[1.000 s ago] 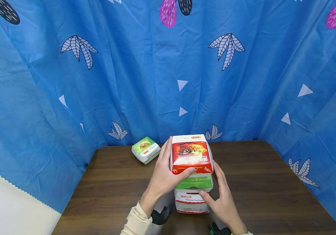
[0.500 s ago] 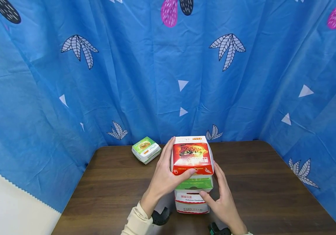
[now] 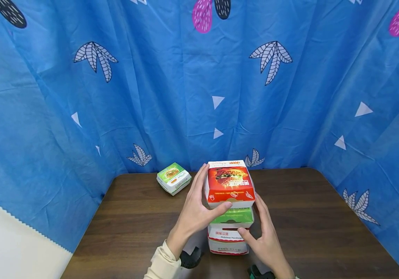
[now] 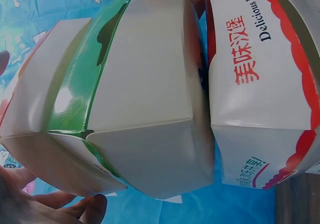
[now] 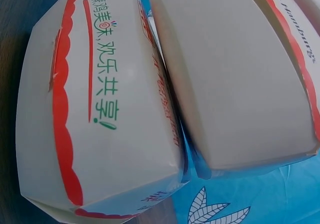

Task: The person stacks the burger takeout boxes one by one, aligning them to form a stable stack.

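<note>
A stack of paper hamburger boxes stands at the front middle of the table in the head view. On top is a hamburger box with a red burger picture (image 3: 230,176); under it shows a green-and-white box (image 3: 235,217). Lowest is a white hamburger box with red trim (image 3: 226,241). My left hand (image 3: 194,209) lies along the top box's left side, its fingers fairly straight and its thumb across the lower front. My right hand (image 3: 266,244) rests along the stack's right side, thumb near the front of the lower boxes. Its fingertips are partly hidden behind the stack.
A smaller green-and-white hamburger box (image 3: 173,178) lies apart at the table's back left. A blue patterned curtain (image 3: 171,85) encloses the back and sides of the dark wooden table (image 3: 311,221).
The top hamburger box has shifted slightly right, and its tilt has changed so more of its front face shows. My left hand moved slightly with it; my right hand has barely moved.
</note>
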Available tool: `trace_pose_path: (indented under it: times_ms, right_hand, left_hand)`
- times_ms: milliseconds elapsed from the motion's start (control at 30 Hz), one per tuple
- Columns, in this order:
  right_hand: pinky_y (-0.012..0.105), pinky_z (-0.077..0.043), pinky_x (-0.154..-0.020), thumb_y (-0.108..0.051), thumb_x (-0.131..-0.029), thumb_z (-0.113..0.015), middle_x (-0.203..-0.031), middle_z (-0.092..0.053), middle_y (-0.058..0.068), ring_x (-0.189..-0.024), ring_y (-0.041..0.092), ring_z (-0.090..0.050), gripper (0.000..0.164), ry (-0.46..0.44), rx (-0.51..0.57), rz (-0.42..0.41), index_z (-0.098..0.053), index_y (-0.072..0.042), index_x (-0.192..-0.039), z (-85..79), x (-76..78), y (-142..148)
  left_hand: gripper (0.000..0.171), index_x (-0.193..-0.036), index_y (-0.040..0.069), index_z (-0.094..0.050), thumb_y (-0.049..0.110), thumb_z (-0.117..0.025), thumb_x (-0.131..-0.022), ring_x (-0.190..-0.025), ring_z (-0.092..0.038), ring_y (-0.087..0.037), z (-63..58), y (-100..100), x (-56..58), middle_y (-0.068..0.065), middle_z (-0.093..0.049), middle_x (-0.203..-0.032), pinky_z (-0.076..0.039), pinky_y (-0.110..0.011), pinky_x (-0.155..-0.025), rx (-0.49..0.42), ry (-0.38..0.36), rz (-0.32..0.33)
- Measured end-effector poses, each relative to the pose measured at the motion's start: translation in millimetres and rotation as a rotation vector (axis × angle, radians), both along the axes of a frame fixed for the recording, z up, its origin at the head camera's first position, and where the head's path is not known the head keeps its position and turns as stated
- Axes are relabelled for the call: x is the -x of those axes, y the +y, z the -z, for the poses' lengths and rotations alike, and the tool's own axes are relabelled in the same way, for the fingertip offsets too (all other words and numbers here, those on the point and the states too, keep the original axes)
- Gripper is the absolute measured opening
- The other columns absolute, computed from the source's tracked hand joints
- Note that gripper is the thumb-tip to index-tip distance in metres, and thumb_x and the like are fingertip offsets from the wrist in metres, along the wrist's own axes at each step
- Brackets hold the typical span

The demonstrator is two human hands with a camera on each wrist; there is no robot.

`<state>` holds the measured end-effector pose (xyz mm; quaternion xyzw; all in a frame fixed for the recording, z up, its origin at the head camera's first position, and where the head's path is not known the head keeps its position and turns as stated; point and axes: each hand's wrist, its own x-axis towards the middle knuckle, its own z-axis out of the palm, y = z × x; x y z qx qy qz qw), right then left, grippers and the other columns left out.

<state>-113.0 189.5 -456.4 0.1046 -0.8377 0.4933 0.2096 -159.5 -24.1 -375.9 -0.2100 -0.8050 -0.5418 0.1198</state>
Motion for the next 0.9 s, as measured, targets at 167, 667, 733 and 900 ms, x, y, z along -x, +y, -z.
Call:
trace_pose_path:
  times_ms: [167,667,733,900]
  right_hand:
    - [0.037,-0.037,-0.111,-0.014,-0.087,-0.080,-0.168,-0.026,0.006,-0.144,-0.007,-0.026,0.100,0.024,-0.006,0.002,-0.019,-0.027,-0.166,0.7,0.5,-0.4]
    - [0.011,-0.028,-0.109,-0.011,-0.086,-0.081,-0.168,-0.026,0.005,-0.144,-0.007,-0.025,0.102,0.046,0.022,-0.037,-0.020,-0.027,-0.165,2.2,1.3,-0.2]
    - [0.012,-0.028,-0.108,-0.012,-0.086,-0.081,-0.168,-0.026,0.005,-0.144,-0.007,-0.026,0.102,0.044,0.016,-0.030,-0.019,-0.028,-0.165,1.9,0.7,-0.6]
    - [0.014,-0.029,-0.108,-0.012,-0.087,-0.080,-0.168,-0.026,0.008,-0.143,-0.009,-0.025,0.101,0.031,0.006,-0.025,-0.018,-0.030,-0.165,0.4,0.9,-0.8]
  left_hand:
    - [0.103,-0.163,0.036,-0.022,0.054,-0.080,-0.080,-0.150,-0.029,-0.021,1.8,-2.1,1.1,0.009,-0.022,-0.169,-0.048,-0.056,-0.109,0.000,0.013,-0.004]
    - [0.101,-0.162,0.041,-0.021,0.055,-0.080,-0.080,-0.150,-0.028,-0.020,1.9,-5.4,2.7,0.011,-0.020,-0.169,-0.050,-0.055,-0.107,-0.013,-0.012,-0.001]
    - [0.103,-0.162,0.040,-0.020,0.055,-0.080,-0.080,-0.150,-0.028,-0.020,2.3,-5.3,4.0,0.011,-0.020,-0.169,-0.050,-0.055,-0.107,-0.013,-0.008,0.003]
    - [0.103,-0.162,0.041,-0.019,0.055,-0.080,-0.080,-0.150,-0.027,-0.020,3.7,-4.9,6.7,0.012,-0.020,-0.168,-0.049,-0.055,-0.108,-0.017,-0.012,0.010]
